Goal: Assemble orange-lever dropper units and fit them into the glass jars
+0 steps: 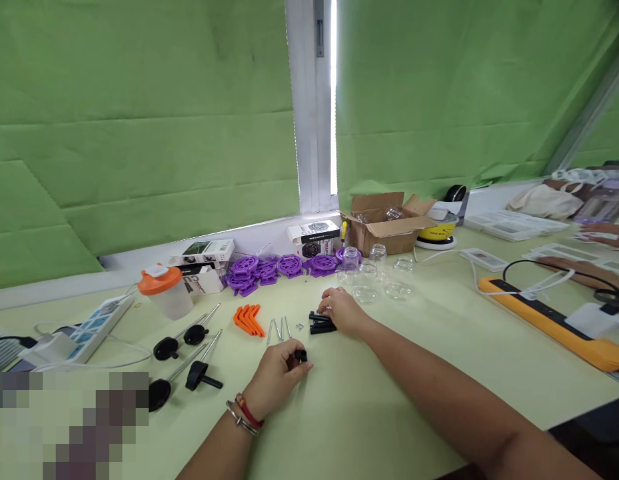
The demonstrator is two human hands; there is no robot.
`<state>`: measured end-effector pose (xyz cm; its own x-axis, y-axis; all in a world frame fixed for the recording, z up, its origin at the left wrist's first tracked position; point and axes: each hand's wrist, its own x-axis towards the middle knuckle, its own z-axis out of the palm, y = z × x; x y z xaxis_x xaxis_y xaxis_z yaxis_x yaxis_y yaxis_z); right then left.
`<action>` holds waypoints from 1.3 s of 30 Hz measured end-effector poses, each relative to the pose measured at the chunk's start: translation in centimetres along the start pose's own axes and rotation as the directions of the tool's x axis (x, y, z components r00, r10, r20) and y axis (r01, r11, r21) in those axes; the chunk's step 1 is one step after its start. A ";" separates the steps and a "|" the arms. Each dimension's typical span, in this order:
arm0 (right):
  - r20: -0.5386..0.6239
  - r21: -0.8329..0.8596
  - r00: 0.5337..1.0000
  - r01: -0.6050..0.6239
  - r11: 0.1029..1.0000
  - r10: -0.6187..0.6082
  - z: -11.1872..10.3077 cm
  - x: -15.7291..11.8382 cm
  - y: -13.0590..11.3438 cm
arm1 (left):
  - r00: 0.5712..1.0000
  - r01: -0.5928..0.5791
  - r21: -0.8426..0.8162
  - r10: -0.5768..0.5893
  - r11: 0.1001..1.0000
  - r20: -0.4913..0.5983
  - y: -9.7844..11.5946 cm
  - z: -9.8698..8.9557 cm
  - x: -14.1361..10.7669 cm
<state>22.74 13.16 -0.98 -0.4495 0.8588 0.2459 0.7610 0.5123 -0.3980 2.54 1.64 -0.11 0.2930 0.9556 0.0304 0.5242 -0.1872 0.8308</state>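
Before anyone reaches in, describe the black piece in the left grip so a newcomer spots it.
On the pale green table, find the red and silver bracelets, then the left grip just beyond. The black piece shows there; unlike the black tubes clustered at the right grip, it is held by itself.

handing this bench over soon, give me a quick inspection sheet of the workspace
Surface: pale table, carrying several groups of parts
Parts in use: black tubes lying mid-table
Clutter: orange pieces, purple parts, clear jars, open cardboard box
Hands: left hand holds another black tube; right hand is at the lying tubes
Cables: white cables at left and right
Surroundings: green sheets behind; another person's hands at right
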 end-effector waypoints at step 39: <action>-0.032 0.109 0.998 0.057 0.992 -0.054 -0.7 0.7 -2.0 | 0.999 -0.015 0.082 0.012 0.997 0.040 0.5 -0.3 0.1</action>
<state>21.29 12.71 0.59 -0.4749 0.8292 0.2949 0.6788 0.5584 -0.4770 2.56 1.70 0.51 0.3306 0.9436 0.0178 0.5835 -0.2192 0.7820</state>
